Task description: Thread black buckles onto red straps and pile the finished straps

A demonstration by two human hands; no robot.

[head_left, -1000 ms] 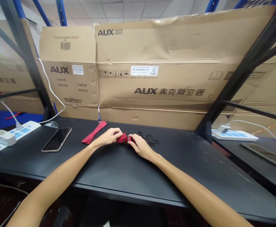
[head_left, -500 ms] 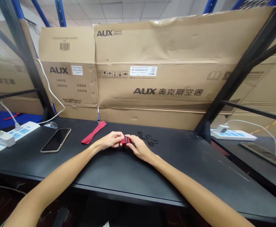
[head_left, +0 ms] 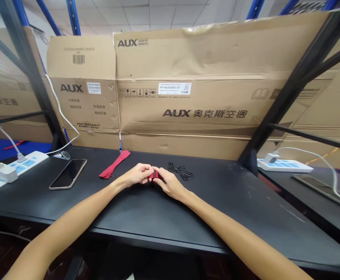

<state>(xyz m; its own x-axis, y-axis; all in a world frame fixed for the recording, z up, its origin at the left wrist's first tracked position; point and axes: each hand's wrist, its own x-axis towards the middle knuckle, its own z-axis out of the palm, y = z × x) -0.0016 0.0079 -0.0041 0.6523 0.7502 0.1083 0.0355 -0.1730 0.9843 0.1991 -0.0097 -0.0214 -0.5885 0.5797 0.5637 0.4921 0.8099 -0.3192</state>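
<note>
Both hands meet over the middle of the black table, pinching a short red strap (head_left: 151, 177) that passes through a black slide buckle (head_left: 154, 174). On the strap's left part, my left hand (head_left: 139, 173) is closed, thumb and forefinger at the buckle's edge. My right hand (head_left: 170, 182) grips the strap and buckle from the right with thumb and fingers. Much of the strap is covered by the fingers. Several loose black buckles (head_left: 184, 174) lie just beyond my right hand. Left of my left hand rests a stack of red straps (head_left: 114, 165).
A phone (head_left: 68, 174) lies at the left of the table (head_left: 123, 217), near a white power strip (head_left: 27, 162) with plugs and cables. Tall cardboard panels (head_left: 187, 128) stand along the back edge. Black metal posts (head_left: 275, 101) frame the sides; another power strip (head_left: 286, 166) sits at right.
My fingers have closed in on the buckle, so less of the red strap shows between my hands. The view has shifted slightly; the things on the table have stayed put.
</note>
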